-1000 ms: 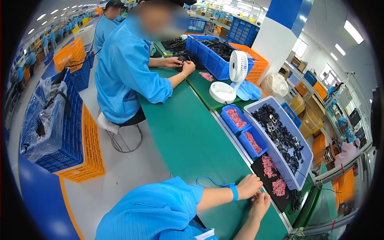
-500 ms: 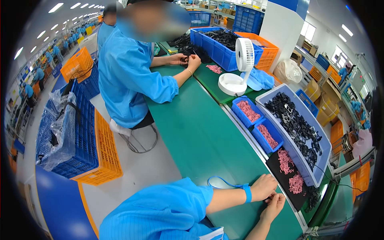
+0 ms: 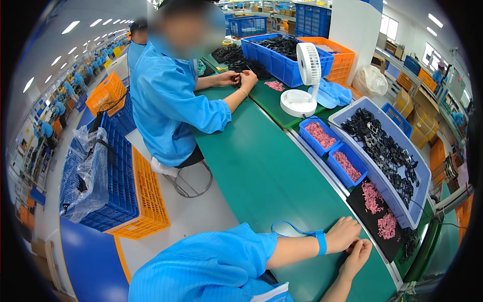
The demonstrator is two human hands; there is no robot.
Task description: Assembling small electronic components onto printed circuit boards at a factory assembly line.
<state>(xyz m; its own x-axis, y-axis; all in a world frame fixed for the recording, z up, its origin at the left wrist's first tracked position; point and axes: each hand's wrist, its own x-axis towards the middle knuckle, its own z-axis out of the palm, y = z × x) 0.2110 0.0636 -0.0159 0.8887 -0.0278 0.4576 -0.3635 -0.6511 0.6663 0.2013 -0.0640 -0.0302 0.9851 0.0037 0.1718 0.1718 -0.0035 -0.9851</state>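
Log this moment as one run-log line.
left hand: beside right hand, over green worktop | held item: cannot tell | left wrist: blue strap | nearby: pink pieces on black mat

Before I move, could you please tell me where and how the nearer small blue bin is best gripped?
Probably by the long left rim of the nearer small blue bin, coming from the left, over the green table: the large tray flanks its right and the other small bin its far end. It is open-topped with loose pink pieces, so keep it level.
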